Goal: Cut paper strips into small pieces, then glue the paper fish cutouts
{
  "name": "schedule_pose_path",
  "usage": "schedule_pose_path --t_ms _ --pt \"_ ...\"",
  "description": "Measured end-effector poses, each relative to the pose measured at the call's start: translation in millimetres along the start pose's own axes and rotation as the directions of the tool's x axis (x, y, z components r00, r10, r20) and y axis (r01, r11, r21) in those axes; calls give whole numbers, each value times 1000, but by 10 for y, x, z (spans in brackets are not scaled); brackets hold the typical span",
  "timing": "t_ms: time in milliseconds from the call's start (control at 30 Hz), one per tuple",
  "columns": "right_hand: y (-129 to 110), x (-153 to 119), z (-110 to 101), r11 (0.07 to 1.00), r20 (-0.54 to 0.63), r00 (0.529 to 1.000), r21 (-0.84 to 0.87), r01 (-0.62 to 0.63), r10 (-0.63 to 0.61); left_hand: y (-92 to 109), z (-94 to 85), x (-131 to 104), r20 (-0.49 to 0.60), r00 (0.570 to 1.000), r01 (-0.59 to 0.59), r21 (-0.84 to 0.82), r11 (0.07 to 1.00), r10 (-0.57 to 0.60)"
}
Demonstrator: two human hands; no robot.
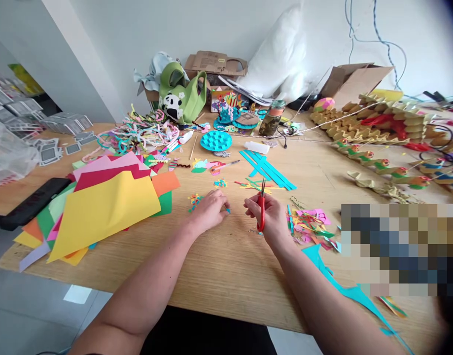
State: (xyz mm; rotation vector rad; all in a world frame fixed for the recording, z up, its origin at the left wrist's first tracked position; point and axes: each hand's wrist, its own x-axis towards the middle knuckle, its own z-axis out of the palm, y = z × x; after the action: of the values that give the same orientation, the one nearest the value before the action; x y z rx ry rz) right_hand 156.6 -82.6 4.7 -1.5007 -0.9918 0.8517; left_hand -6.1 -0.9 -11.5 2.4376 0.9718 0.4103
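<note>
My left hand (210, 211) is low over the table's middle, its fingers pinched on a tiny blue paper piece (228, 210). To its right, my right hand (269, 216) is closed round red-handled scissors (261, 212), whose blades point away from me. Small coloured paper bits (195, 201) lie just left of my left hand, with a little pile of blue bits (221, 183) beyond it. Blue paper strips (267, 170) lie past the scissors. Coloured scraps (311, 224) are spread to the right of my right hand.
Stacked coloured sheets (108, 209) cover the table's left side. Pipe cleaners (141, 130), a blue dotted disc (216, 141), a white bottle (257, 147) and a jar (272, 118) stand or lie farther back. Egg-carton pieces (374, 118) fill the back right. Blue paper (344, 288) lies near my right forearm.
</note>
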Motion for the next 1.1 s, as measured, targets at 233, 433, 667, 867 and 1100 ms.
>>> schedule_pose_path --t_ms 233,433,667,867,1100 --pt "32 13 10 1000 19 1000 11 -22 22 -8 12 26 -14 999 34 -67 997 -35" --pt "52 12 32 1000 70 998 4 -11 11 38 -16 53 75 963 248 -624 741 -259" --pt "53 -9 68 998 144 990 60 -15 6 85 27 32 157 961 247 -857 453 -226" --pt "36 -2 52 999 134 991 51 -8 1 107 -1 29 175 959 256 -875 412 -223" --pt "79 26 48 999 92 995 -35 34 -31 128 -33 12 240 944 320 -840 439 -227"
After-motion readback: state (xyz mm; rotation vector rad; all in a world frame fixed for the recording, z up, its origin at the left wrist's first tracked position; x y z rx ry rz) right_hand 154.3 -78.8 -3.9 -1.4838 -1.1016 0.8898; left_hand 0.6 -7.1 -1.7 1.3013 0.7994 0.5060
